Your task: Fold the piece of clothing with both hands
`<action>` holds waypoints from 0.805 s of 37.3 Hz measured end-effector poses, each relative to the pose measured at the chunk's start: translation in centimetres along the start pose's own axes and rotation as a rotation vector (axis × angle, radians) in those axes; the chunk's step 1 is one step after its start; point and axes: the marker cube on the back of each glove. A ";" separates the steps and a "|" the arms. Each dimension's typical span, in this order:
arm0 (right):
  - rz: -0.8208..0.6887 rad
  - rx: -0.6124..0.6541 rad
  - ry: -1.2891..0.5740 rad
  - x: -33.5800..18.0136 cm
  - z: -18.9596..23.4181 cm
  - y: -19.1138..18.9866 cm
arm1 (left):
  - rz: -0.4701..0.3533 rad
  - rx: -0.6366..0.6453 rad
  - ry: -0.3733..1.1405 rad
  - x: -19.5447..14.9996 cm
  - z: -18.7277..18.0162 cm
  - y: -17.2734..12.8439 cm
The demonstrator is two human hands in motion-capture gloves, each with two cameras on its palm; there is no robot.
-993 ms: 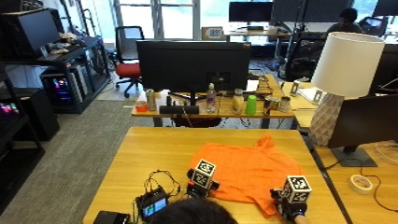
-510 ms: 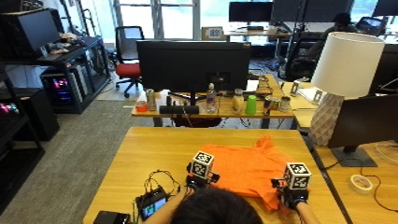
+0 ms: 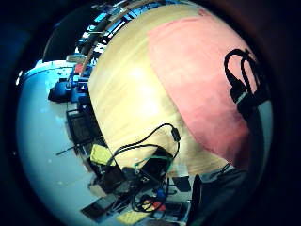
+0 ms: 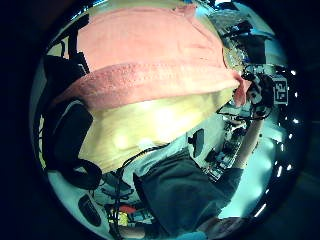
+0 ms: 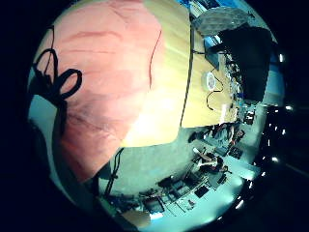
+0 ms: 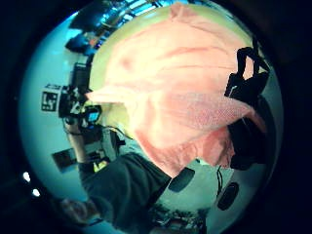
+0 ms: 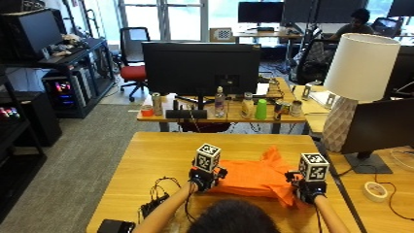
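Over the wooden table (image 7: 162,155), both hands hold the orange garment's (image 7: 255,177) near edge raised.

Bright window daylight — palm views bulge, edges black.

Light wooden table (image 7: 142,155) up front, with a tangle of black cables (image 7: 158,189) and a small black box (image 7: 116,226) near its left front corner. Roll of tape (image 7: 374,191) over on the right side, just beside a dark monitor (image 7: 378,130) on its stand. Big white lamp (image 7: 357,68) with a patterned base right behind that. Second desk (image 7: 155,112) further back, carrying a large black monitor (image 7: 200,69) and a row of bottles and cans, including a green bottle (image 7: 261,109). Office chair with a red seat (image 7: 132,56) back by the windows, plus a black shelf unit (image 7: 61,82) on the left with a glowing computer inside.
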 end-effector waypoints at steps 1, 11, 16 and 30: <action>0.003 -0.005 0.007 0.0 -0.4 -0.3 | 0.001 0.002 -0.002 -0.1 -0.4 -0.1; 0.019 -0.026 -0.007 -0.8 -5.3 -1.4 | -0.011 -0.028 0.079 -1.6 -4.3 -0.4; 0.002 -0.074 -0.028 -0.9 -6.1 -1.2 | 0.023 -0.045 0.092 -1.6 -5.6 0.9; 0.142 -0.222 0.062 -1.2 -10.8 -7.3 | -0.025 -0.025 0.055 -4.0 -8.9 -4.5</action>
